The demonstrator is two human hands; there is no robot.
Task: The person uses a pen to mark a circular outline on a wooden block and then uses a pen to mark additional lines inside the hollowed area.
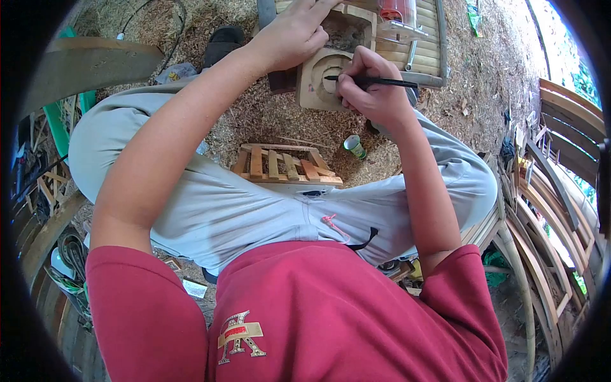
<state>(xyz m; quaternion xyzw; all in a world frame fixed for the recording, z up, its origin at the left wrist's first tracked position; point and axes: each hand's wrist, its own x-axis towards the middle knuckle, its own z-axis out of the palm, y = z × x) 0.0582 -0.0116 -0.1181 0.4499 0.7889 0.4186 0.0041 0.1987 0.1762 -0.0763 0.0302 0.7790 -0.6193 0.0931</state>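
Note:
My right hand point(375, 92) is closed round a black pen-like tool point(394, 82), whose tip is over the round recess of a pale wooden block point(312, 95). My left hand point(296, 35) lies across the block's upper left, with its fingers reaching toward a square hollow point(350, 32) in the wood. Its thumb and fingers look spread, and nothing shows in them. The carved recess has a ring-shaped step around a flat centre.
A slatted bench point(433, 51) holds a clear container with a red item point(393, 11) and a wrench point(411, 57). Between my legs are a small slatted wooden piece point(286, 167) and a green-white cup point(354, 146). Wood shavings cover the ground.

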